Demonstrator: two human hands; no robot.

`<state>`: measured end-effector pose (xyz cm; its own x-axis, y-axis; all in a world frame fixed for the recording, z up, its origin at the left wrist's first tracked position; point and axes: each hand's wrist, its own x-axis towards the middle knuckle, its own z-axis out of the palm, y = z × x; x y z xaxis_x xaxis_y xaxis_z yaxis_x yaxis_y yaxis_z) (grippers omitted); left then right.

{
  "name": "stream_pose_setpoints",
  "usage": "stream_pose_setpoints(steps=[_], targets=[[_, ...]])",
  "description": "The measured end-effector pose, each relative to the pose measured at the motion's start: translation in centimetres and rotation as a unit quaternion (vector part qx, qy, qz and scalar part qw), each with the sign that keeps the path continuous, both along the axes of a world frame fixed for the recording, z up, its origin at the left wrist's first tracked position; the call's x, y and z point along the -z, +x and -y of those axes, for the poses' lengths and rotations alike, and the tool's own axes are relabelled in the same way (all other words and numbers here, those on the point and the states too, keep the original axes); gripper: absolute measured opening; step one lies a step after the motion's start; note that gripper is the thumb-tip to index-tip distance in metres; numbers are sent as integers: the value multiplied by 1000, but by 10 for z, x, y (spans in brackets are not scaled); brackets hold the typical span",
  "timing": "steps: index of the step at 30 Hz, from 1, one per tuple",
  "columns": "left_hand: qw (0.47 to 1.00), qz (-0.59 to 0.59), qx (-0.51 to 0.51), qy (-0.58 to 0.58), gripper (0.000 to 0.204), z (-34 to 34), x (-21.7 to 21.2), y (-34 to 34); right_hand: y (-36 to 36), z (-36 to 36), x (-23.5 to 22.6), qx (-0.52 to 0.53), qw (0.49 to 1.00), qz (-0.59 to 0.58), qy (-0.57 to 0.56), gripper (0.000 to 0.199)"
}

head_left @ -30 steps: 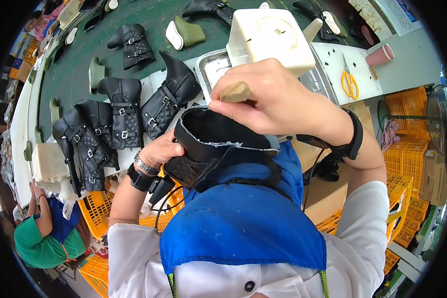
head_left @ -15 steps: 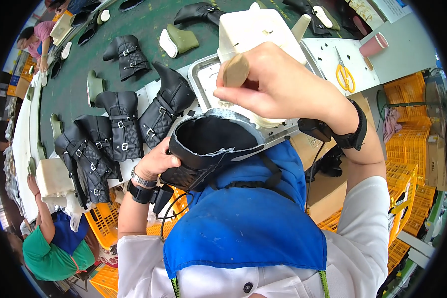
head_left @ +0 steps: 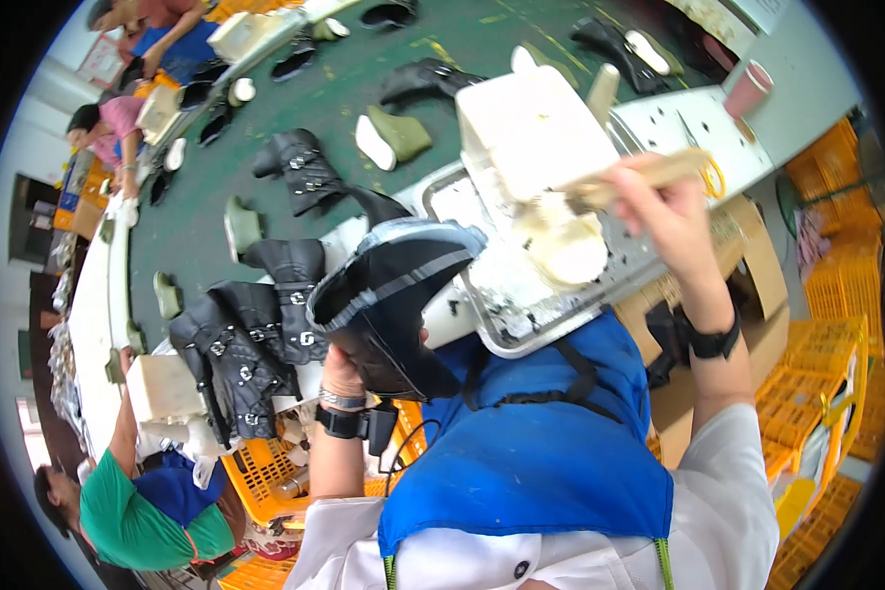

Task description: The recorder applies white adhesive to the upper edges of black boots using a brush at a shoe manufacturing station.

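Note:
A black boot upper (head_left: 388, 320) is tilted in my left hand (head_left: 342, 376), its wide opening edged with a whitish, glue-like coating. Fingers wrap round its lower part, close above the blue apron. My right hand (head_left: 671, 221) is closed on a brush with a flat wooden handle (head_left: 659, 171). The brush's bristle end is down at a cream-coloured, crusted mass (head_left: 565, 246), which lies in a metal tray (head_left: 509, 346). Beside it in that tray is a cream plastic container (head_left: 531, 128). Slight blur softens the right fingers.
Several black buckled boots (head_left: 251, 354) lie to the left, with olive-and-white sole pieces (head_left: 395, 136) farther back on the green table (head_left: 472, 49). Yellow-handled scissors (head_left: 713, 179) and a pink cup (head_left: 749, 90) are at the right. Co-workers sit along the left, one in a green shirt (head_left: 157, 511).
My right hand has moved right and down from above the boot's rim, bringing the brush to the cream mass. My left hand has tilted the boot upper, turning its opening.

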<state>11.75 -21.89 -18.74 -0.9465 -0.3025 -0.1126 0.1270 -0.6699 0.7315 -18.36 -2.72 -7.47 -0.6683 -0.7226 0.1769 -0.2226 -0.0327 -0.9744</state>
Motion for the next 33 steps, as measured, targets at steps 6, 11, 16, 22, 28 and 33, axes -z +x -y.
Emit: stream_pose_setpoints(steps=[6, 11, 16, 22, 28, 33], targets=[[919, -265, -182, 228, 88, 7, -16, -44, -13, -47, 34, 160, 980, 55, -103, 17], [905, -269, -257, 203, 81, 15, -36, -34, -3, -56, 38, 142, 976, 85, -144, 16], [937, -245, -244, 45, 82, 25, -65, -12, -9, -56, 38, 139, 976, 73, -149, 16], [926, -214, -311, 34, 71, 67, -89, 22, -14, -58, 39, 158, 976, 60, -139, 16], [887, -39, -439, -140, 29, 175, -119, 33, -19, -58, 39, 168, 976, 43, -135, 16], [691, 250, -522, -433, 80, 318, -153, 67, -21, -59, 32, 197, 974, 12, -108, 18]])
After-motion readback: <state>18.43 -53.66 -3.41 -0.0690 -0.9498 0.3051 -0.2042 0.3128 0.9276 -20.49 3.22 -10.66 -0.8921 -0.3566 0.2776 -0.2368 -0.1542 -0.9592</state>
